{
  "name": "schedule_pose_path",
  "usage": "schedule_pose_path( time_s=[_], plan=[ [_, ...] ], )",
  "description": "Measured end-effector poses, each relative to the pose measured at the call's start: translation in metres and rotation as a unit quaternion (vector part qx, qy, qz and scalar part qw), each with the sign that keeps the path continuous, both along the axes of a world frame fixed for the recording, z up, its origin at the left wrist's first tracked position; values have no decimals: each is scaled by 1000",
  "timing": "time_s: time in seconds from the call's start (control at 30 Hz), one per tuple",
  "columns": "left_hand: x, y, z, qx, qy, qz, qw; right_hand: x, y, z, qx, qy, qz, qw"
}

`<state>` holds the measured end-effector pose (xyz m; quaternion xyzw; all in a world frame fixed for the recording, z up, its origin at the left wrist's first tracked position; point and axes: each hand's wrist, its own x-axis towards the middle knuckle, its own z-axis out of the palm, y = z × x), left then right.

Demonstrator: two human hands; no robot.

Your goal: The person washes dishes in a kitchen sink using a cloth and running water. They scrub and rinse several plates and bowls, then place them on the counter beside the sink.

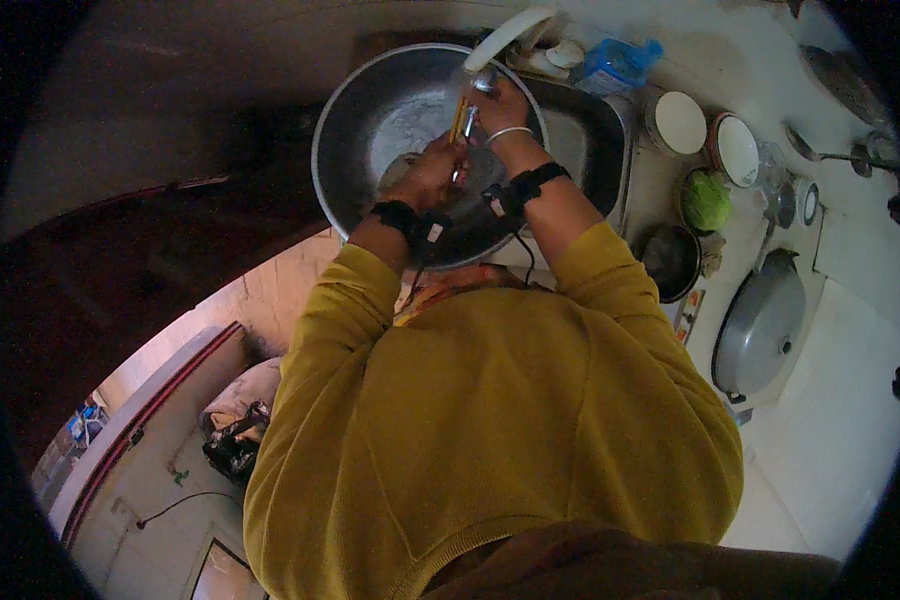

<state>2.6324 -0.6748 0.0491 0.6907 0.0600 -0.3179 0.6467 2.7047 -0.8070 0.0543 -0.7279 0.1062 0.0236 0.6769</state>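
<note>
Both hands are over a large round metal basin [352,150] at the sink, below the end of a pale faucet spout [511,34]. My left hand [439,169] is closed around the lower part of a bundle of utensils, with yellowish chopsticks [459,120] and shiny metal handles [470,124] in it. At the upper end of the same bundle, my right hand [501,105] grips it close to a rounded metal spoon bowl [483,81]. Whitish water or suds lie on the basin's bottom. An object beneath my left hand is mostly hidden.
Right of the basin are the sink's rim [628,150], a blue plastic bottle [619,66], white bowls [680,122], a green cabbage [706,199] and a dark pot [671,262]. Farther right lies a large metal lid [761,326], with a ladle [802,144] above it.
</note>
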Motion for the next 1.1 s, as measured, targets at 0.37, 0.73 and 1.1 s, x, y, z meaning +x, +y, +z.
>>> schedule_pose_path(
  time_s=[0.37,0.73,1.1],
  plan=[
    [28,-12,0,-114,108,82,984,4,-4,19,-283,-32,47,957],
    [46,-1,-2,11,-131,-8,991,-22,-1,32,-230,-24,94,968],
    [98,7,-3,-328,135,198,914,-52,-24,19,-230,-18,69,971]
  ],
)
